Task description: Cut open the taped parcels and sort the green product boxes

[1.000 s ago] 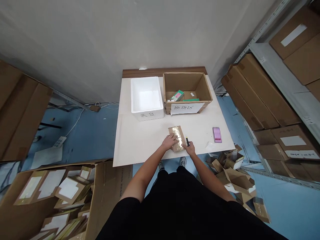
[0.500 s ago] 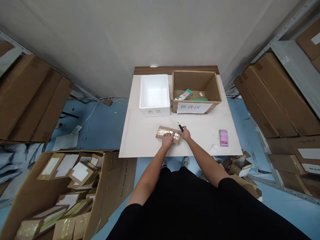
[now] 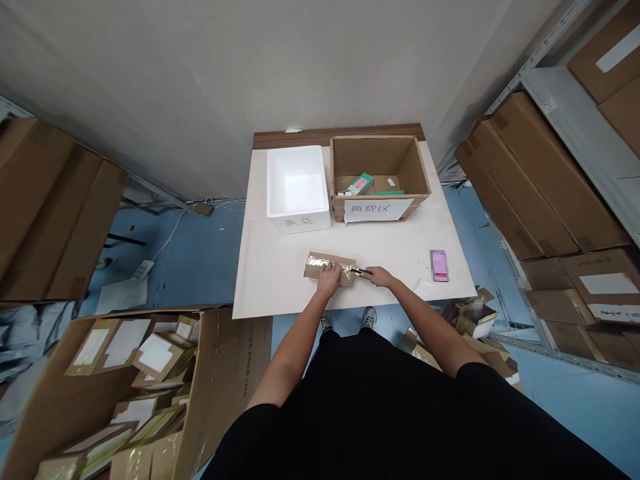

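Note:
A small brown cardboard box (image 3: 317, 261) sealed with shiny clear tape lies on the white table near its front edge. My left hand (image 3: 329, 279) grips it from above, fingers bent over the taped top. In my right hand (image 3: 382, 277) is a black-and-yellow utility knife (image 3: 364, 272). Its tip points left and meets the right end of the box; whether the blade is in the tape I cannot tell.
Behind the box stand a white foam box (image 3: 300, 222) and an open carton (image 3: 420, 193) with a few small packages. A phone (image 3: 439, 265) lies on the table's right. A large carton of parcels (image 3: 207, 373) is on the floor at left; shelves with cartons (image 3: 545, 173) stand right.
My right hand has moved off the box's end to its right, turning the knife from pointing up and away to pointing left at the box. My left hand stays on the box.

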`<move>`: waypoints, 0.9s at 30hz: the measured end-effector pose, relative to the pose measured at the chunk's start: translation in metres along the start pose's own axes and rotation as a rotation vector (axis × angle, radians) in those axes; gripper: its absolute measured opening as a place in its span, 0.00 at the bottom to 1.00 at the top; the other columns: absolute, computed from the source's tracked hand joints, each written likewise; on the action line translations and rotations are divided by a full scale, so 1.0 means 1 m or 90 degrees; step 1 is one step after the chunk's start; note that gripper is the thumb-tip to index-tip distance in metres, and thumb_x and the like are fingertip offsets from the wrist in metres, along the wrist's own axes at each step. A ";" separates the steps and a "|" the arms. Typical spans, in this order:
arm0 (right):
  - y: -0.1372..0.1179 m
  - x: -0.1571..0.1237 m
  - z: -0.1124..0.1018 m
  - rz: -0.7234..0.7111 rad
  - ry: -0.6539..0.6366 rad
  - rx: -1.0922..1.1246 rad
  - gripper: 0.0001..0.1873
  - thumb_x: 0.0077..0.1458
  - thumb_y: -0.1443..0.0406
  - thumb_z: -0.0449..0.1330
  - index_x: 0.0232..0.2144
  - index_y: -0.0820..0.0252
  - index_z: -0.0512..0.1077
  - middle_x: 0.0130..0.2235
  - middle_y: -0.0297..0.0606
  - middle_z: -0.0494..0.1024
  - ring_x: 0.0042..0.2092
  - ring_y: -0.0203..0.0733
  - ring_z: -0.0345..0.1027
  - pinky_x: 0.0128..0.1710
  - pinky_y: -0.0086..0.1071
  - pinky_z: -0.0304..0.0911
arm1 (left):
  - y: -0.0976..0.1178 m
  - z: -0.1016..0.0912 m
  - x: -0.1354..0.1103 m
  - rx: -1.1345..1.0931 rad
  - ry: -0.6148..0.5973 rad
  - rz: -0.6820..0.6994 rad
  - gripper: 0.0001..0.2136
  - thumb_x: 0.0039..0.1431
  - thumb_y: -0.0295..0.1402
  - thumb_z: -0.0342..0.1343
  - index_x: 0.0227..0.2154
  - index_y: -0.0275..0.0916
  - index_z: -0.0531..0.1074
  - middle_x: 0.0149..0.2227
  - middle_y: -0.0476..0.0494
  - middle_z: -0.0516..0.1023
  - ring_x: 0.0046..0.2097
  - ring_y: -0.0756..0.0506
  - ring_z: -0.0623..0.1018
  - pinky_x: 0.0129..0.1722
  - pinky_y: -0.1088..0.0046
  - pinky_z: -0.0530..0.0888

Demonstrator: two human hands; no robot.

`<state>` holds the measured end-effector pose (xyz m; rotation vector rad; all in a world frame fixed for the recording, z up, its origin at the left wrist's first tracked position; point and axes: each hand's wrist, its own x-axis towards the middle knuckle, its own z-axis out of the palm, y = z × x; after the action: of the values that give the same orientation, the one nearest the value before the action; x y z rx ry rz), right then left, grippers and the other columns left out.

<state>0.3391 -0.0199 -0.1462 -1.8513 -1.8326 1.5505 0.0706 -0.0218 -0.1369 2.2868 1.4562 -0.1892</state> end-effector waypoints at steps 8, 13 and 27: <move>-0.002 0.008 -0.004 0.024 0.073 -0.125 0.32 0.48 0.33 0.71 0.22 0.52 0.72 0.22 0.35 0.74 0.32 0.46 0.75 0.27 0.30 0.54 | -0.002 0.003 0.003 -0.002 -0.008 -0.005 0.38 0.53 0.32 0.72 0.66 0.42 0.63 0.72 0.28 0.66 0.74 0.30 0.63 0.74 0.47 0.55; 0.004 -0.008 0.005 0.072 -0.054 -0.018 0.34 0.57 0.32 0.63 0.24 0.54 0.72 0.18 0.30 0.72 0.19 0.38 0.67 0.25 0.31 0.56 | -0.002 0.004 0.002 0.000 -0.001 -0.010 0.40 0.52 0.32 0.73 0.66 0.39 0.61 0.70 0.25 0.68 0.74 0.30 0.63 0.74 0.48 0.54; 0.006 -0.037 0.034 0.088 -0.026 0.100 0.33 0.56 0.34 0.64 0.24 0.54 0.70 0.17 0.28 0.70 0.17 0.36 0.63 0.22 0.29 0.58 | -0.001 0.002 0.001 0.010 0.005 -0.002 0.38 0.55 0.32 0.72 0.66 0.37 0.64 0.68 0.24 0.71 0.74 0.29 0.63 0.72 0.48 0.56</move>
<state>0.3287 -0.0696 -0.1459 -1.9220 -1.5773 1.7350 0.0705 -0.0219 -0.1393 2.3000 1.4678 -0.1940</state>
